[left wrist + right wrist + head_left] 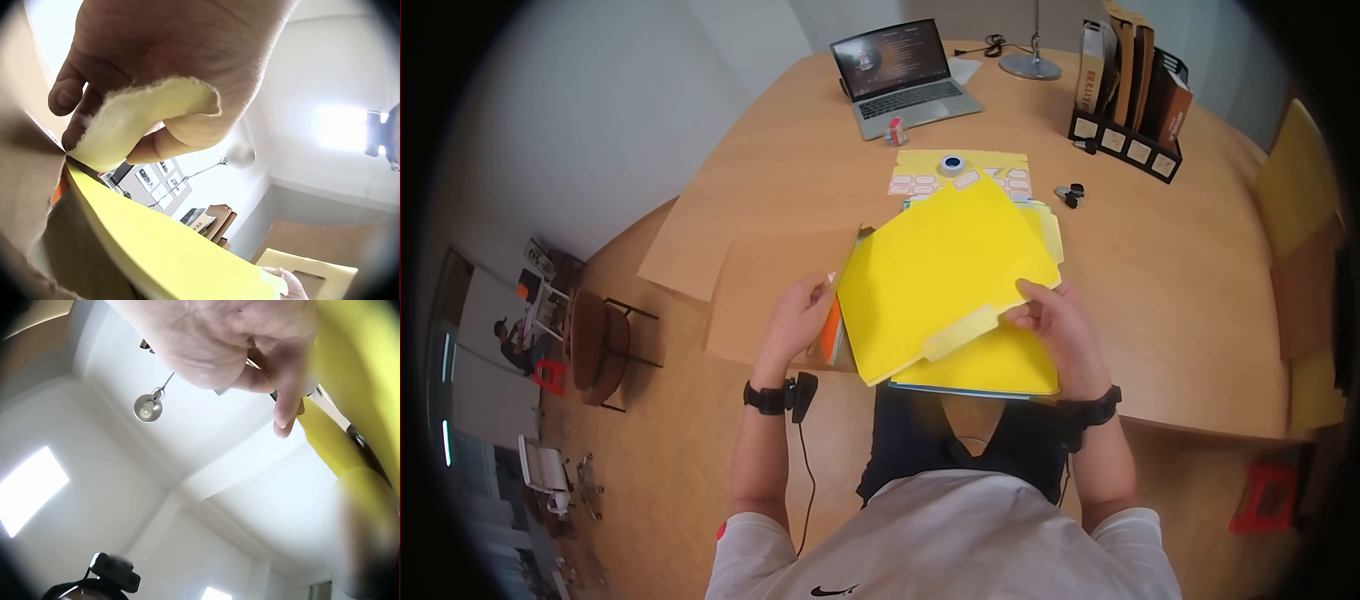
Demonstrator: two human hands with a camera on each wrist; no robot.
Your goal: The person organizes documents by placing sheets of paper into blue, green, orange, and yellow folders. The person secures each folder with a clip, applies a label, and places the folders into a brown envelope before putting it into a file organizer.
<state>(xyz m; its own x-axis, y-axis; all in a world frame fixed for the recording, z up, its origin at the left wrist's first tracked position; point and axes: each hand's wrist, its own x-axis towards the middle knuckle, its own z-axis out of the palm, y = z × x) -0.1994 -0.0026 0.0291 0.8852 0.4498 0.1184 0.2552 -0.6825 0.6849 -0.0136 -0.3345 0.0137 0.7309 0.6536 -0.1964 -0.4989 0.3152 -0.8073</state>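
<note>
A brown paper envelope (745, 290) lies at the left edge of the table, its torn mouth facing right. Orange material (832, 335) shows inside that mouth. My left hand (802, 308) pinches the envelope's opening; a ragged pale flap (140, 119) covers part of the palm in the left wrist view. A bright yellow file folder (945, 270) with a pale tab is tilted in front of me, its left edge at the envelope's mouth. My right hand (1055, 325) grips its lower right corner, thumb on top. Beneath it lies more yellow folder (1010, 365) over a blue edge.
Behind the folders are a label sheet (910, 180) and a tape roll (952, 165). Black binder clips (1070, 195) lie to the right. Farther back stand a laptop (915, 100), a small clear-and-red object (896, 131), a lamp base (1030, 67) and a black file rack (1125, 145) with books.
</note>
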